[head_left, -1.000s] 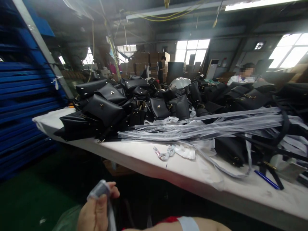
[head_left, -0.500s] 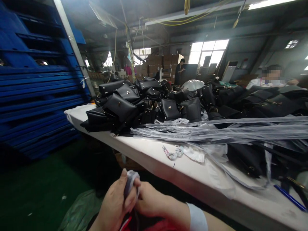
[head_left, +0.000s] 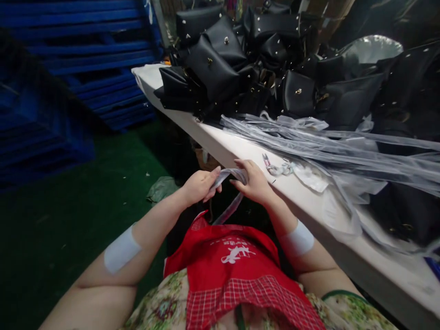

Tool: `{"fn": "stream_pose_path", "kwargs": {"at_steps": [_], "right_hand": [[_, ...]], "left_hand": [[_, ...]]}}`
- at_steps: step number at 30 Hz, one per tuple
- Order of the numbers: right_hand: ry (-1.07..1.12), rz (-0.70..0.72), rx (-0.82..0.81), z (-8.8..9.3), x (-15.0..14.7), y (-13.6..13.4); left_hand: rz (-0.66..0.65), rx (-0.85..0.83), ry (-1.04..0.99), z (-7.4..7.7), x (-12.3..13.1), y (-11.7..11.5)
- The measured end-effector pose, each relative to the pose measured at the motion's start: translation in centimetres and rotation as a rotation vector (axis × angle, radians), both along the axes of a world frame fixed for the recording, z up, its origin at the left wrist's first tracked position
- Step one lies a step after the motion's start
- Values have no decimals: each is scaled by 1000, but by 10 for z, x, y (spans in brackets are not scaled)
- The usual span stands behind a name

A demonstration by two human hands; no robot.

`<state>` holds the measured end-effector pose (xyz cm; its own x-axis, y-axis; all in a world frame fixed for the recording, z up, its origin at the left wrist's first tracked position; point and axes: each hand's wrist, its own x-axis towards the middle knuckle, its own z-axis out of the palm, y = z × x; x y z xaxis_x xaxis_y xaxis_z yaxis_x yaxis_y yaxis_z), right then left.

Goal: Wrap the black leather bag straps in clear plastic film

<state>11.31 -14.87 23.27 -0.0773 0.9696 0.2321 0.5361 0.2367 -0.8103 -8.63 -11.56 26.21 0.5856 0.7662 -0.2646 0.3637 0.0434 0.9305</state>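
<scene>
Fingers of the left hand [head_left: 201, 185] are clamped on a translucent plastic strip [head_left: 225, 173], arched beside the desk [head_left: 240, 146]; the right hand [head_left: 256, 183] curls round it, thumb apart, grip unclear. Similar strips [head_left: 292, 140] lie lengthwise near black handbags [head_left: 213, 68], presumably against tangling.

held strip [head_left: 228, 173] thin translucent plastic-looking film with slight sheen, heaped strips [head_left: 305, 143] crinkled, filmy plastic look, black bags [head_left: 215, 68] smooth semi-gloss leather-look, clasp [head_left: 299, 91] shiny gold-tone metal, tabletop [head_left: 240, 149] pale matt, apron [head_left: 206, 259] matt red cloth, pallets [head_left: 92, 47] blue plastic-looking
</scene>
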Motion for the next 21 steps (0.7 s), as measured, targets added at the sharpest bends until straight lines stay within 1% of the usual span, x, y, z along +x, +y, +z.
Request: {"fn": "stream_pose_path", "kwargs": {"at_steps": [1,2,4,7,8,10,12,13,15,16,18,19,21], "right_hand": [[-39,28,48,-4,-4,1],[-48,72,57,-8,-9,1],[-20,124,4,-16,-19,1],[31,76,-119,-26,-26,2],[43,45,-133,-28,-26,2],[63,-39,-98,-30,-23,2],[81,-115,-29,-31,-17,1],[97,-129,-4,-31,-15,1],[155,-99,-2,-35,-12,0],[197,-60,-38,-37,-13,-2],[303,57,-193,-42,-20,-7],[369,136,-291,-44,-26,-11],[507,324,-456,-40,-40,-23]], "left_hand": [[-7,-139,-67,6,3,0],[-14,-249,-135,12,6,-1],[-25,-418,-261,26,12,-2],[-31,-609,-371,45,20,-2],[-38,-655,-389,49,22,-1],[-52,-708,-412,53,23,1],[-48,-738,-420,51,22,3],[-39,-750,-420,48,21,4],[-6,-760,-431,42,21,7],[17,-752,-453,38,22,8],[82,-681,-535,32,26,13],[132,-606,-583,28,28,15],[266,-378,-653,18,32,20]]}}
